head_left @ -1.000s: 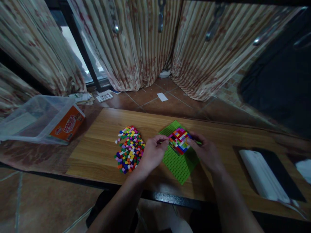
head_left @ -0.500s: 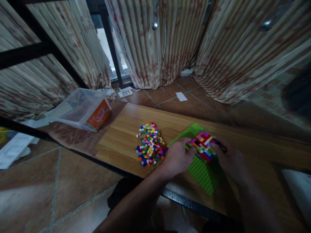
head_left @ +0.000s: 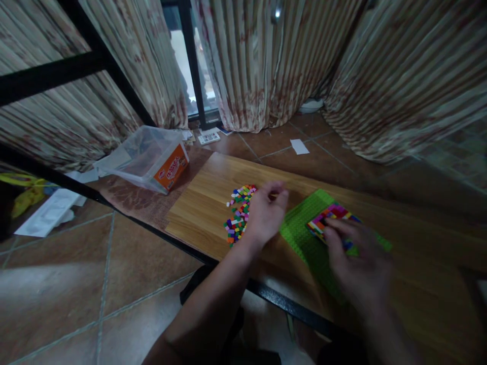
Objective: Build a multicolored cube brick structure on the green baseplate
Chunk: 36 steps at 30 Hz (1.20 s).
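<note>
A multicoloured panel of small toy bricks [head_left: 316,219] rests on a green studded baseplate [head_left: 297,230]. Over it is my right hand [head_left: 355,253], blurred, with thumb and forefinger pinched together at the panel's surface. Whatever sits between those fingertips is too small to make out. My left hand [head_left: 264,215] hovers at the right side of a pile of loose coloured bricks [head_left: 236,215] and hides part of it. Its fingers curl in towards the thumb, and anything inside them cannot be made out.
The wooden tabletop [head_left: 198,203] has a dark metal front edge [head_left: 281,301]. A clear plastic box [head_left: 142,162] with an orange label stands on the brown mat [head_left: 133,203] to the left. White paper [head_left: 300,146] lies on the tiled floor, before striped curtains [head_left: 251,66].
Both hands held the brick panel by its sides earlier. Now it lies on the baseplate, my left hand has moved left to the loose bricks, and my right hand pinches above the panel.
</note>
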Each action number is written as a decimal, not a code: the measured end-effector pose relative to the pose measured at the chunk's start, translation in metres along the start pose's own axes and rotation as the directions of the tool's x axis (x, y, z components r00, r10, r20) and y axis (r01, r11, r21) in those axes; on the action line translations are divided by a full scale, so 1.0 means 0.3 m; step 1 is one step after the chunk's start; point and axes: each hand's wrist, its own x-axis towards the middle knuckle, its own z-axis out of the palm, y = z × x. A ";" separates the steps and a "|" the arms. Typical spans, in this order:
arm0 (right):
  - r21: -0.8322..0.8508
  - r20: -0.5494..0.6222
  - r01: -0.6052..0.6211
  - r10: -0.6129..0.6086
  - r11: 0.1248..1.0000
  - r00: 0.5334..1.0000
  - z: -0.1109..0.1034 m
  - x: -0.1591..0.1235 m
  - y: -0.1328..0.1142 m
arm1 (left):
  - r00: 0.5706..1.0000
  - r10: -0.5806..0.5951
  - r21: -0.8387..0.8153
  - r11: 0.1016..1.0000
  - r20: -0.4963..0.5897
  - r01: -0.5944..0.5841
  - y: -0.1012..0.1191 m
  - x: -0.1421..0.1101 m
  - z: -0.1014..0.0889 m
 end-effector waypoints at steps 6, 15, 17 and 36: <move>0.169 0.352 0.052 -0.109 0.984 0.930 0.157 -0.079 -0.103 | 0.976 -0.177 -0.270 0.953 -0.129 0.138 0.039 0.037 -0.044; 0.048 0.406 0.068 -0.082 0.997 0.910 0.217 -0.104 -0.099 | 0.967 -0.255 -0.365 0.901 -0.005 0.236 0.048 0.008 -0.017; 0.052 0.387 0.077 -0.091 0.996 0.918 0.230 -0.105 -0.103 | 0.967 -0.255 -0.369 0.899 0.002 0.238 0.049 0.004 -0.014; 0.133 0.142 -0.044 0.025 0.990 0.990 0.056 -0.007 -0.047 | 0.969 -0.247 -0.339 0.911 0.008 0.235 0.046 -0.001 -0.008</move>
